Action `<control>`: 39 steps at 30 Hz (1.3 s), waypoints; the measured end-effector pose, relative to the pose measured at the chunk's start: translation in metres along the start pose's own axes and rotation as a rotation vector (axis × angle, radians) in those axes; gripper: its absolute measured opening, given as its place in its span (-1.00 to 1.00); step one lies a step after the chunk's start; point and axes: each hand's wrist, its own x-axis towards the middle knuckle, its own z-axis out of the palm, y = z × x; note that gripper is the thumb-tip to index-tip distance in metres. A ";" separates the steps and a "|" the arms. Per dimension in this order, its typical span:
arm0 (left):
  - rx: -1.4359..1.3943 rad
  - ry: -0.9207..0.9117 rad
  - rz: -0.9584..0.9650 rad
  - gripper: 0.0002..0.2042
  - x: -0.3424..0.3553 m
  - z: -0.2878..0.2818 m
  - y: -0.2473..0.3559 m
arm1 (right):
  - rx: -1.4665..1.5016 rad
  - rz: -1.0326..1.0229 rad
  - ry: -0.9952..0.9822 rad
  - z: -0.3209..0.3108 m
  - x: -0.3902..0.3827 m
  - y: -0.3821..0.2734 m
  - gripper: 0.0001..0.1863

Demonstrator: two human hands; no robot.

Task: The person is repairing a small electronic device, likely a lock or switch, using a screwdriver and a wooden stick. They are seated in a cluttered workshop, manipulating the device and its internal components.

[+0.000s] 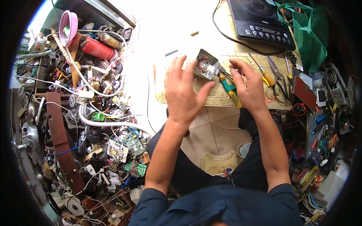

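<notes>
My left hand (pixel 183 90) is raised over the table's front edge, fingers spread, with nothing in it. Just beyond its fingertips sits an open grey box (pixel 208 53) with red wires (pixel 201 67) and a white part inside. My right hand (pixel 249 87) is closed, its fingers curled, with a thin brownish rod (pixel 244 81) showing between them; its exact kind is unclear. Between the two hands lie pliers (pixel 229 89) with green and yellow handles, their jaws close to the box. A small brass-coloured piece (pixel 194 33) rests farther back on the table.
Right of my right hand lie a screwdriver (pixel 268 77) and black scissors (pixel 278 75). An induction cooker (pixel 260 22) stands at the back right, beside a green bag (pixel 311 37). Heaped circuit boards (pixel 132 142), cables and a red cylinder (pixel 98 49) crowd the left side.
</notes>
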 end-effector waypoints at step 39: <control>0.054 0.173 0.105 -0.79 -0.019 0.090 -0.023 | 0.205 0.127 -0.113 0.028 0.022 0.018 -0.66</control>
